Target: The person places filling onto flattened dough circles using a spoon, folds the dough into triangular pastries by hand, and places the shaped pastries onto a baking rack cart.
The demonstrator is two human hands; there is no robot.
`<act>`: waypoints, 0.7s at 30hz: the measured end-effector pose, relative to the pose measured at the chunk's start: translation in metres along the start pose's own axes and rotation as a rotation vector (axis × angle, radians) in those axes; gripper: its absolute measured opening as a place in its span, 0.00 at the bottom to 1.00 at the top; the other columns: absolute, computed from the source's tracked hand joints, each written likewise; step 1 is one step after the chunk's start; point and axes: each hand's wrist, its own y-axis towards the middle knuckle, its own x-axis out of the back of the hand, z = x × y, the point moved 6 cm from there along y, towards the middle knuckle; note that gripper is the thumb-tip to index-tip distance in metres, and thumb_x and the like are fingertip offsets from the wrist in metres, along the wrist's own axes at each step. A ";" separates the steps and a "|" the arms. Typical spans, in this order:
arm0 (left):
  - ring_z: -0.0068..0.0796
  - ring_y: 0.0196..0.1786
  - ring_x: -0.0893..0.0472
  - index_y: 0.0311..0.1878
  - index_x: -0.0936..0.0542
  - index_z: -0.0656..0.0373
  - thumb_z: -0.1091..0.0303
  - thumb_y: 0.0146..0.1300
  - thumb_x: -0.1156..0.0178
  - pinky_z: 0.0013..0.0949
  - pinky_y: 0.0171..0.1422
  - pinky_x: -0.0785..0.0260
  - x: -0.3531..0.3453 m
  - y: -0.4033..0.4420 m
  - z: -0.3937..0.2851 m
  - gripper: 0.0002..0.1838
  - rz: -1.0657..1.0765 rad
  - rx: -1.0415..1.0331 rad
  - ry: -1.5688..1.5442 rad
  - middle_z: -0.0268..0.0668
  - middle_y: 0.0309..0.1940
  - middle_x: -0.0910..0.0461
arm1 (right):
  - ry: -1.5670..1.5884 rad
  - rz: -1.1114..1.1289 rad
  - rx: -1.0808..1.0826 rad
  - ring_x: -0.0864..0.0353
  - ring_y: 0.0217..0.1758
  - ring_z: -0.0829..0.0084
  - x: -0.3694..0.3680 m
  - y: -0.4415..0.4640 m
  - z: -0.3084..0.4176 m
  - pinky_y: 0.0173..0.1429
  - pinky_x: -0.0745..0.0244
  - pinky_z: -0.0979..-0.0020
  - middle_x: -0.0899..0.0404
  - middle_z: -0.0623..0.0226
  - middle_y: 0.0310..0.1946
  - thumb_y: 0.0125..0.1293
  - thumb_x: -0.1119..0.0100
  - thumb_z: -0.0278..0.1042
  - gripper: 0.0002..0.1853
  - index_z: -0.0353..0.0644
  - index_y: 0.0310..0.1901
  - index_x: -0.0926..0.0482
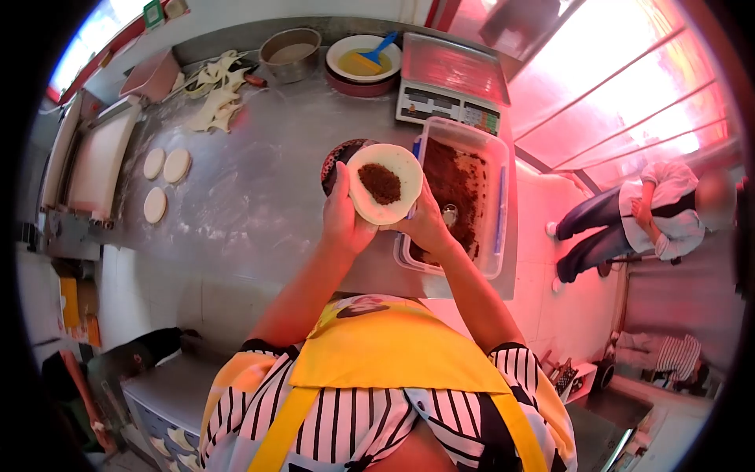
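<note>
Between my two hands is a round dough wrapper (403,167) with a heap of dark brown filling (380,184) in its middle. My left hand (344,218) grips the wrapper's left and lower edge, thumb up along the side. My right hand (427,219) holds its lower right edge. Behind the wrapper, a dark patterned bowl (333,167) is mostly hidden. Just right of my right hand stands a clear plastic tub (494,197) of reddish-brown filling (452,169), with a small metal spoon or scoop (449,214) in it.
Several flat dough rounds (155,204) lie on the left of the steel table (236,181), beside a dough roller machine (94,165). Dough scraps (216,106), a metal pot (290,55), a bowl of yellow liquid with a blue brush (376,55) and a scale (452,79) line the back. A person (661,208) stands right.
</note>
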 end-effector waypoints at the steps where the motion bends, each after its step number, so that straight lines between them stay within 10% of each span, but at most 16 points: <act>1: 0.35 0.61 0.30 0.64 0.36 0.59 0.44 0.70 0.57 0.44 0.67 0.37 0.001 -0.002 -0.006 0.31 -0.022 -0.046 0.041 0.38 0.59 0.30 | 0.006 -0.001 -0.018 0.36 0.64 0.56 -0.003 0.002 0.005 0.65 0.37 0.62 0.34 0.58 0.58 0.40 0.23 0.34 0.46 0.40 0.63 0.36; 8: 0.31 0.61 0.31 0.70 0.43 0.57 0.62 0.68 0.47 0.34 0.57 0.31 -0.020 -0.042 -0.057 0.30 0.243 -0.112 1.006 0.36 0.58 0.31 | 0.391 -0.099 -0.056 0.29 0.59 0.68 -0.026 0.019 0.009 0.59 0.32 0.70 0.33 0.63 0.57 0.46 0.26 0.28 0.36 0.37 0.59 0.32; 14: 0.31 0.61 0.29 0.72 0.49 0.57 0.84 0.57 0.43 0.36 0.55 0.27 -0.041 -0.055 -0.067 0.41 0.257 -0.338 1.126 0.38 0.60 0.34 | 0.474 -0.151 -0.072 0.26 0.55 0.72 -0.020 0.028 0.042 0.59 0.30 0.70 0.27 0.66 0.53 0.45 0.24 0.27 0.38 0.36 0.60 0.32; 21: 0.37 0.53 0.23 0.65 0.37 0.62 0.74 0.53 0.33 0.36 0.55 0.27 -0.059 -0.060 -0.085 0.36 0.151 -0.695 1.526 0.42 0.56 0.28 | 0.120 -0.076 0.390 0.22 0.46 0.67 0.006 0.052 0.079 0.50 0.27 0.70 0.24 0.57 0.47 0.43 0.23 0.34 0.39 0.33 0.58 0.30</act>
